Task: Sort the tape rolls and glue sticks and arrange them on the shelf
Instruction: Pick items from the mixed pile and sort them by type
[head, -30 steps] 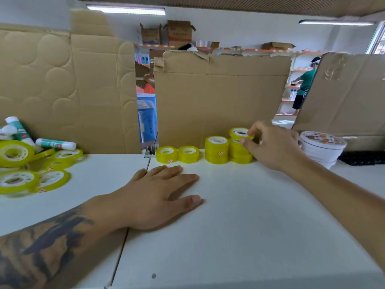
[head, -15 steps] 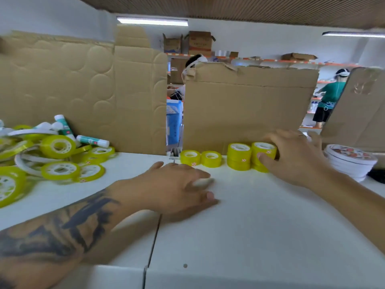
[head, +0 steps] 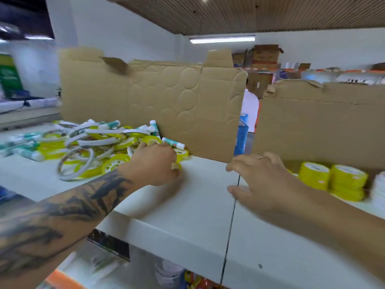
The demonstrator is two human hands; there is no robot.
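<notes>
Against the yellow tape-roll heap (head: 100,147), my left hand (head: 154,163) curls on one small roll (head: 176,166); my right hand (head: 262,182) hovers open, empty.

No legible txt/labels anywhere, all blurred.

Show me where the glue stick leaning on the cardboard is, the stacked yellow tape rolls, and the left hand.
glue stick (head: 173,142), head view, on its white and green barrel.
stacked yellow tape rolls (head: 348,181), head view, side of the right-hand stack.
left hand (head: 155,163), head view, back of the hand.
</notes>
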